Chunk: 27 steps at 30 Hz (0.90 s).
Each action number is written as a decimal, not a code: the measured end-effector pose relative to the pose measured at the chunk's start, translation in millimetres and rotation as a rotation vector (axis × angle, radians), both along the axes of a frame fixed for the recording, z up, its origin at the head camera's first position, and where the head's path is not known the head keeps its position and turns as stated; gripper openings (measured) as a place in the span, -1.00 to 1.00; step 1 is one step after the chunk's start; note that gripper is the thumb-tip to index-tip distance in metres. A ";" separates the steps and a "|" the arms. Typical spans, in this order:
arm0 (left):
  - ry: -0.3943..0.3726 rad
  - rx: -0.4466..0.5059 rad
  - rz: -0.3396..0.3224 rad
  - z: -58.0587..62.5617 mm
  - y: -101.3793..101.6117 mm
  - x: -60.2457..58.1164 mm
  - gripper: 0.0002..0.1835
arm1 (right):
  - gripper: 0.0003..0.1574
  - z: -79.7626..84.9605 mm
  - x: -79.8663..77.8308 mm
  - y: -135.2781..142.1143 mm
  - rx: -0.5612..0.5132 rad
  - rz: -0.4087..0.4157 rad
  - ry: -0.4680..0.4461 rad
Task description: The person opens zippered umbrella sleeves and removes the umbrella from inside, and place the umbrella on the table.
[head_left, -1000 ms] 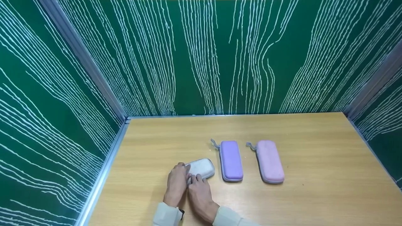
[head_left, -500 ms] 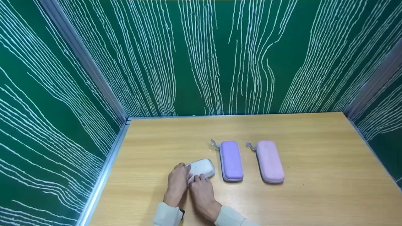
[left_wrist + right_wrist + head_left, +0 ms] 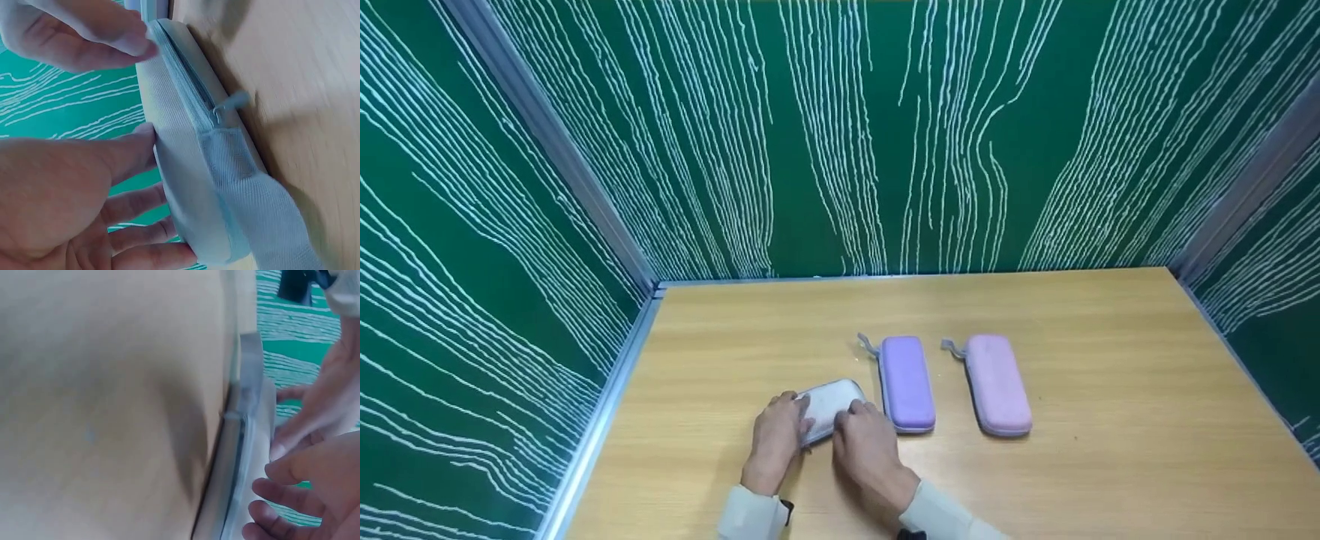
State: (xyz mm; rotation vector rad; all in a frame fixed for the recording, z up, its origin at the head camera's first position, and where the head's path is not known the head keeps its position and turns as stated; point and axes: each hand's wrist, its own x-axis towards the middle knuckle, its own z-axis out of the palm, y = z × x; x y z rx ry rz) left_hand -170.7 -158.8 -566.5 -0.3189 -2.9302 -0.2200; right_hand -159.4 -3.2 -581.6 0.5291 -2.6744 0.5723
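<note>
A white zippered case (image 3: 826,403) lies at a slant on the table, left of the other cases. My left hand (image 3: 776,435) holds its left end, with the thumb on the upper face and the fingers at the end, as the left wrist view shows. In that view the zipper pull (image 3: 232,102) sits by the grey fabric strap (image 3: 256,194), and a dark seam runs from it along the side. My right hand (image 3: 871,450) is at the case's front right edge. Its fingers (image 3: 284,495) are loosely bent, pinching nothing visible; whether they touch the case is hard to tell.
A purple case (image 3: 907,382) lies just right of the white one, close to my right hand. Farther right is a pink case (image 3: 999,386); both have grey straps at the left. Green walls with white lines surround the wooden table (image 3: 1110,360) at the back and sides.
My right hand has slid right along the white case's front edge, away from the left hand. My left hand stays at the left end. The head view has shifted slightly.
</note>
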 end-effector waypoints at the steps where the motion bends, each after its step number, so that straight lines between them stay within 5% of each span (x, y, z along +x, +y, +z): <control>1: -0.016 -0.009 0.001 0.6 0.2 0.3 -0.55 | -0.95 1.3 -2.2 2.3 -0.018 -0.002 -0.001; 14: 0.005 -0.033 0.017 4.1 7.2 -0.5 -0.52 | -0.46 1.9 -14.2 17.2 -0.218 -0.017 -0.059; 27: -0.037 -0.022 -0.065 3.8 4.4 -3.0 -0.43 | -0.48 0.1 -21.0 18.5 -0.306 0.019 -0.138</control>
